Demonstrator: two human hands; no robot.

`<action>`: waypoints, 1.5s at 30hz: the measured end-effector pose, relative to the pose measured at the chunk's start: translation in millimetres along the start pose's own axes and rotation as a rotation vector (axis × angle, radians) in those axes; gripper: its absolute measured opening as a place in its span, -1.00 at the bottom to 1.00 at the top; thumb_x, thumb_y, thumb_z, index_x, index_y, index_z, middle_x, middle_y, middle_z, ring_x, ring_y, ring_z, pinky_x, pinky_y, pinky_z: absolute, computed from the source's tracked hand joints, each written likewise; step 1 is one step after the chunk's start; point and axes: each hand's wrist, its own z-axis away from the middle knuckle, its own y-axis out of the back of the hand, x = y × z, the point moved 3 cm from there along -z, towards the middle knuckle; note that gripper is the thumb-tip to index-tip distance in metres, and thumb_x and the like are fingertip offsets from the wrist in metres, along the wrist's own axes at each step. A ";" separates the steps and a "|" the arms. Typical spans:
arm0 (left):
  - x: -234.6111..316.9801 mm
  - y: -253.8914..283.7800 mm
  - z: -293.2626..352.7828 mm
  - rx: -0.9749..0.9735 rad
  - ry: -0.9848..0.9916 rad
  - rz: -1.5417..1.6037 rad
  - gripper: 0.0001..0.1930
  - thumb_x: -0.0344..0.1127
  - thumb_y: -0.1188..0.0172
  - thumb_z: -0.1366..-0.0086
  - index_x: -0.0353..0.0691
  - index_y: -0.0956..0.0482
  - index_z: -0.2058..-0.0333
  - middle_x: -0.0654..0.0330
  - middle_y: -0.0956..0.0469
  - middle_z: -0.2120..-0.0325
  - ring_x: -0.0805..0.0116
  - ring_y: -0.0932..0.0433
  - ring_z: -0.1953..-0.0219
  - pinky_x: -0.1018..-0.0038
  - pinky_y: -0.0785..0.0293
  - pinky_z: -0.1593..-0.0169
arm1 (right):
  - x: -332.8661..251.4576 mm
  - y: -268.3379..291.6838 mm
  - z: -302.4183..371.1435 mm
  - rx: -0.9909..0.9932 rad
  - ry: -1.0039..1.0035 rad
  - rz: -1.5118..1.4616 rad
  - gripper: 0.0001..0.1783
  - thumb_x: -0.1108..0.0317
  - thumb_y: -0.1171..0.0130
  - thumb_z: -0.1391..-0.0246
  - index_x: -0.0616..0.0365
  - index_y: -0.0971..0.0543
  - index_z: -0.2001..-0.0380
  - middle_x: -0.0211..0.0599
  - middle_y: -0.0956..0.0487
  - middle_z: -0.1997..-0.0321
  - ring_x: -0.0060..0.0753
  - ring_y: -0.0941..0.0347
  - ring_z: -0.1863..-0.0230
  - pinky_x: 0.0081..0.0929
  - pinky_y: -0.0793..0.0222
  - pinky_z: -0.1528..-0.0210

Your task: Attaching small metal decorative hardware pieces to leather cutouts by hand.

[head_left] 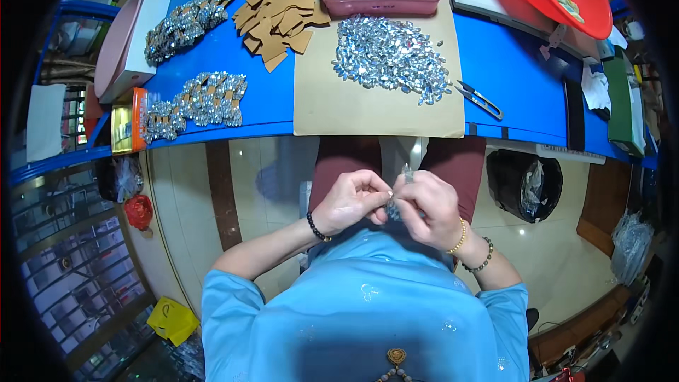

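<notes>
Both my hands are held close together over my lap, below the table's edge. My left hand (353, 201) is closed in a pinch, thumb and forefinger meeting beside a small glittering beaded piece (393, 210). My right hand (433, 206) is closed around the same piece, its fingers curled. A narrow, shiny grey tip (407, 171) sticks up above the right fingers; whether it belongs to the piece or is a separate tool, I cannot tell. On the table lies a pile of silvery faceted stones (389, 56) on a tan board (382, 119), with thread snips (481, 100) at its right edge.
Tan cut-out pieces (279, 18) lie left of the board. Farther left are two heaps of stone-covered pieces (205, 102) near an orange box (129, 120). A pink tin (382, 6) stands behind the stones, a red basin (594, 10) at the far right. A black bag (506, 187) sits below.
</notes>
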 end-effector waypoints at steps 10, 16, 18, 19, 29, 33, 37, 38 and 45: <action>8.6 16.4 12.3 0.315 -0.314 -0.512 -0.81 -0.50 -0.12 -0.19 -0.40 -0.39 0.22 0.26 -0.48 0.51 0.64 -0.46 0.52 0.68 -0.44 0.45 | -1.9 93.7 7.6 0.434 -0.253 -0.134 -0.92 0.53 -0.07 -0.03 0.23 -0.43 0.52 -0.37 -0.48 0.45 -0.72 -0.39 0.49 -0.73 -0.28 0.50; -0.5 19.7 6.0 0.281 -0.258 -0.356 -0.82 -0.49 -0.07 -0.23 -0.41 -0.40 0.19 0.25 -0.50 0.49 0.61 -0.49 0.51 0.67 -0.47 0.41 | 5.0 66.6 -3.3 0.299 -0.479 -0.026 -0.93 0.51 -0.08 -0.04 0.24 -0.44 0.49 -0.41 -0.47 0.47 -0.77 -0.34 0.47 -0.71 -0.26 0.48; -5.7 20.7 2.7 0.232 -0.165 -0.212 -0.84 -0.46 -0.04 -0.25 -0.40 -0.43 0.21 0.26 -0.51 0.49 0.60 -0.50 0.51 0.67 -0.47 0.41 | 15.5 28.0 6.8 0.076 -0.542 -0.179 -0.95 0.53 -0.13 0.01 0.24 -0.46 0.48 -0.40 -0.47 0.55 -0.67 -0.37 0.58 -0.68 -0.27 0.55; -5.6 19.7 3.3 0.232 -0.161 -0.216 -0.84 -0.46 -0.04 -0.25 -0.40 -0.43 0.21 0.26 -0.51 0.49 0.60 -0.50 0.51 0.67 -0.47 0.41 | 20.3 12.5 10.9 0.025 -0.449 -0.111 -0.96 0.53 -0.14 0.03 0.24 -0.47 0.47 -0.35 -0.47 0.61 -0.60 -0.40 0.62 -0.63 -0.28 0.58; -19.2 20.4 1.9 0.098 -0.120 0.020 -0.82 -0.41 -0.02 -0.30 -0.40 -0.43 0.19 0.17 -0.52 0.38 0.50 -0.53 0.37 0.57 -0.51 0.24 | 18.2 -15.5 10.7 -0.182 -0.240 0.183 -0.85 0.36 -0.09 0.00 0.12 -0.48 0.32 -0.19 -0.47 0.71 -0.11 -0.45 0.66 -0.26 -0.35 0.64; -17.1 19.7 1.7 0.119 -0.086 -0.024 -0.83 -0.42 -0.03 -0.29 -0.40 -0.44 0.20 0.17 -0.52 0.38 0.50 -0.53 0.37 0.58 -0.51 0.25 | 18.0 -14.7 11.2 -0.219 -0.240 0.201 -0.85 0.40 -0.10 0.03 0.12 -0.48 0.32 -0.17 -0.46 0.71 -0.11 -0.45 0.66 -0.25 -0.36 0.64; -13.6 16.1 2.1 0.170 -0.085 -0.070 -0.83 -0.40 -0.08 -0.26 -0.39 -0.46 0.23 0.19 -0.53 0.42 0.54 -0.52 0.42 0.61 -0.50 0.32 | 20.9 -16.1 11.8 -0.232 -0.234 0.187 -0.86 0.42 -0.10 0.05 0.13 -0.49 0.35 -0.15 -0.46 0.72 -0.08 -0.45 0.65 -0.24 -0.36 0.63; -13.3 15.8 2.0 0.189 -0.090 -0.079 -0.82 -0.39 -0.10 -0.24 -0.39 -0.48 0.25 0.20 -0.53 0.45 0.55 -0.52 0.45 0.63 -0.50 0.36 | 20.8 -16.3 11.3 -0.241 -0.238 0.185 -0.88 0.42 -0.10 0.06 0.14 -0.49 0.37 -0.14 -0.46 0.72 -0.08 -0.45 0.65 -0.24 -0.36 0.63; -14.6 12.6 1.1 0.231 -0.159 -0.241 -0.87 -0.47 -0.11 -0.21 -0.42 -0.47 0.30 0.23 -0.47 0.42 0.56 -0.53 0.46 0.64 -0.51 0.38 | 22.9 -16.2 9.5 -0.282 -0.275 0.170 -0.93 0.44 -0.11 0.10 0.19 -0.48 0.48 -0.08 -0.45 0.72 -0.04 -0.45 0.64 -0.20 -0.37 0.61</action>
